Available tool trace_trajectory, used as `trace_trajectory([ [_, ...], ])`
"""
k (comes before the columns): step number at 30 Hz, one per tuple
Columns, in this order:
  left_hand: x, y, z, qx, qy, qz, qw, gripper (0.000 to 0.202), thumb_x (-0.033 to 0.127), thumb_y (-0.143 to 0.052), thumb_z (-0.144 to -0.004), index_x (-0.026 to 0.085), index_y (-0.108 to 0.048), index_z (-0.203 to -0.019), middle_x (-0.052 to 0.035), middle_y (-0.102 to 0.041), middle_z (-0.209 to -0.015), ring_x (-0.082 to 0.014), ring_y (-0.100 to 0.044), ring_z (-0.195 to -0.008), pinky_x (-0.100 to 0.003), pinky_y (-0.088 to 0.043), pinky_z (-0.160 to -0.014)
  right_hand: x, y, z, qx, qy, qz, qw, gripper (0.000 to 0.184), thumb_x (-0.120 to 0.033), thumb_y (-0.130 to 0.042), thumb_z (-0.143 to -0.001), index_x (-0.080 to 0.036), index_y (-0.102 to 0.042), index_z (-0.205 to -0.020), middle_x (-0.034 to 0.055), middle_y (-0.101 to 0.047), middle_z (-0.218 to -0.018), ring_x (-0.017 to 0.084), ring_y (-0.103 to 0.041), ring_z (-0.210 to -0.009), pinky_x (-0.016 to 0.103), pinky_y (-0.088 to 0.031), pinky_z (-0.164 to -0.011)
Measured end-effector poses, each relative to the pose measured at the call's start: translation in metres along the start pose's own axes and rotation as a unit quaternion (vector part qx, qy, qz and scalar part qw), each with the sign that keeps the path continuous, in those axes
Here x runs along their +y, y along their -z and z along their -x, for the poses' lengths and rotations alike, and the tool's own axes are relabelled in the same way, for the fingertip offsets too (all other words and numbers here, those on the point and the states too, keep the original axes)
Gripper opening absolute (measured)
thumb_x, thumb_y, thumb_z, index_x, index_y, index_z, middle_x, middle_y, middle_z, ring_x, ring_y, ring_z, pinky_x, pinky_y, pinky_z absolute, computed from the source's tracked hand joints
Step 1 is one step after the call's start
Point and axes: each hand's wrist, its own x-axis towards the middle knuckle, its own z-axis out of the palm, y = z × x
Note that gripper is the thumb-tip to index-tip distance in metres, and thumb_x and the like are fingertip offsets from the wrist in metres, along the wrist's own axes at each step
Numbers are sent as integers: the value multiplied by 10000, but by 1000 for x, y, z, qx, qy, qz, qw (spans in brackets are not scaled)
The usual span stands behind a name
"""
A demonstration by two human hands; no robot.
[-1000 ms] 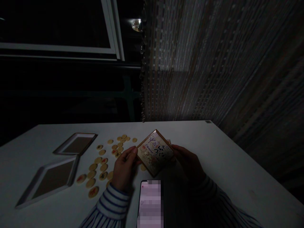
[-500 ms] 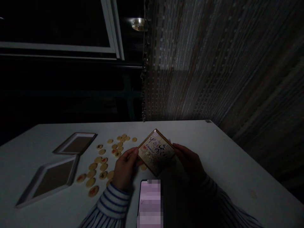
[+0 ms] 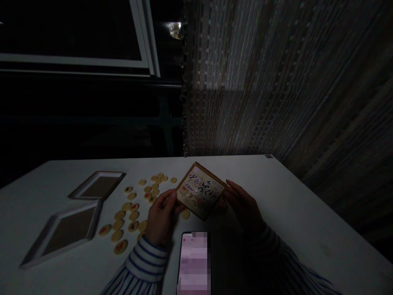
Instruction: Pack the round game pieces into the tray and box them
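Observation:
A square Chinese chess box (image 3: 199,190) with a printed cover and brown rim is held tilted above the table. My left hand (image 3: 161,217) pinches its left corner, thumb on top of the cover. My right hand (image 3: 245,207) is at its right corner; the fingers rest along that edge, partly in shadow, and the thumb is hard to see. Round wooden chess pieces (image 3: 134,216) lie scattered left of my left hand, some showing red or black characters. One piece (image 3: 185,214) lies beneath the box.
Two shallow open trays with pale walls, a far one (image 3: 102,187) and a nearer one (image 3: 69,231), lie on the left of the white table (image 3: 294,229). A lit phone (image 3: 194,262) is at the front. A string curtain (image 3: 233,82) hangs behind the table. The scene is dim.
The box has turned and shifted slightly left, so its cover faces me more. My right fingers have moved a little up and stretched out. The pieces and trays stay put.

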Motion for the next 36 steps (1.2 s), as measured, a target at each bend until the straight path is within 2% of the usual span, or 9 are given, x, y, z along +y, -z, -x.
trace_trajectory([
  [4,1,-2,1,1,3,22,1000,285,286,-655,-679,144,-570,-912,-58,-648,-904,-168,-606,-870,-296,-512,-767,7,-1,1,-39,-10,-44,998,440,-336,-528,-792,-219,-440,-1207,90,-574,-1145,207,-533,-1050,380,-464,-871],
  [8,0,-3,2,-12,9,32,999,260,274,-647,-691,136,-574,-898,-67,-651,-918,-173,-602,-898,-307,-490,-821,12,-3,2,-41,-12,-27,999,472,-353,-530,-788,-223,-426,-1229,99,-575,-1142,226,-527,-1057,399,-474,-846],
  [13,-2,-4,3,-20,17,45,999,268,280,-643,-697,129,-568,-906,-74,-648,-930,-192,-594,-927,-365,-454,-879,9,-6,2,-58,-14,-25,998,490,-362,-527,-788,-222,-413,-1243,93,-578,-1142,225,-538,-1043,390,-495,-817],
  [19,-2,-6,5,-30,23,50,998,262,279,-649,-691,131,-576,-895,-74,-645,-945,-184,-583,-950,-344,-441,-896,5,-8,3,-91,-9,-29,995,506,-366,-508,-800,-205,-381,-1263,97,-566,-1160,219,-542,-1038,391,-491,-827],
  [27,-3,-8,7,-43,41,55,997,228,255,-677,-659,151,-570,-832,-24,-642,-845,-130,-609,-818,-276,-489,-807,2,-8,3,-97,-8,-15,995,523,-345,-512,-799,-208,-353,-1278,80,-566,-1162,215,-548,-1030,407,-473,-857],
  [36,-4,-5,7,-48,47,5,998,298,294,-688,-638,140,-563,-860,-35,-645,-776,-152,-622,-761,-286,-515,-727,-2,-6,3,-78,1,-9,997,474,-338,-497,-806,-219,-401,-1255,74,-569,-1158,224,-545,-1034,399,-494,-830],
])
